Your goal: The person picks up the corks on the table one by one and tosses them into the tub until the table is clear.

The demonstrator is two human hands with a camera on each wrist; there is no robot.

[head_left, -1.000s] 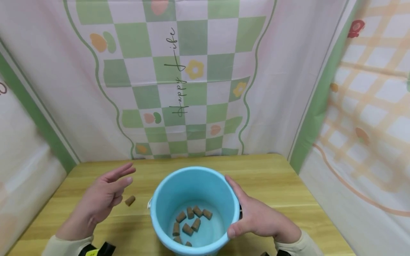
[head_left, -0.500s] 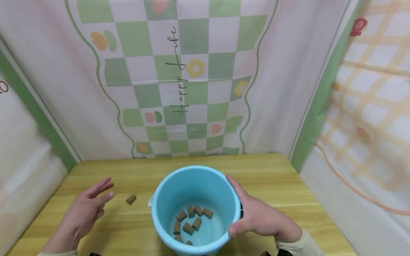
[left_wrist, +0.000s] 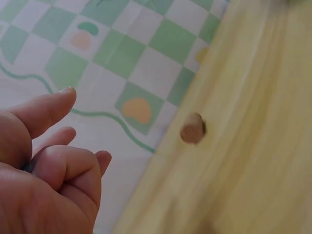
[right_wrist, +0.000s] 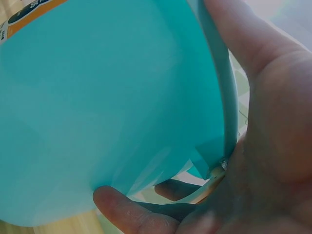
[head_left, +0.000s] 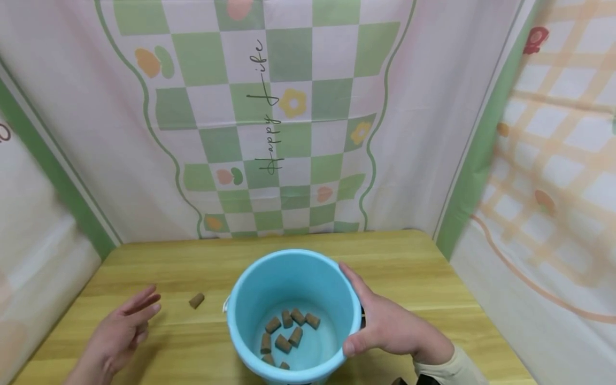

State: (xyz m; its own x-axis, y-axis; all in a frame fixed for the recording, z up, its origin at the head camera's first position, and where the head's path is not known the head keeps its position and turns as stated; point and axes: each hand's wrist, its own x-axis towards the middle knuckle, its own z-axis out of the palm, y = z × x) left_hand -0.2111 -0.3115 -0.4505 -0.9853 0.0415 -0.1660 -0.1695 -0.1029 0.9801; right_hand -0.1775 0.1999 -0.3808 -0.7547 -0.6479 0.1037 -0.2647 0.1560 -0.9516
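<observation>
A light blue bucket point(head_left: 295, 258) stands on the wooden table, several brown corks point(head_left: 283, 343) lying on its bottom. My right hand point(head_left: 392, 324) grips the bucket by its right side, thumb over the rim in the head view. In the right wrist view the fingers point(right_wrist: 117, 207) reach around the outer wall, near the handle point(right_wrist: 207, 187). One loose cork point(head_left: 196, 300) lies on the table left of the bucket; the left wrist view shows this cork point(left_wrist: 193, 128) too. My left hand point(head_left: 117, 331) hovers left of it with fingers loosely bent, holding nothing.
The wooden table point(head_left: 385, 251) ends at a back curtain point(head_left: 289, 139) with green and white checks. More patterned curtains close off the left and right sides. Part of a label point(right_wrist: 22, 19) shows on the bucket's outside.
My left hand has drawn back left and toward the body, away from the loose cork. The right hand keeps its hold on the bucket, and the corks lie as before.
</observation>
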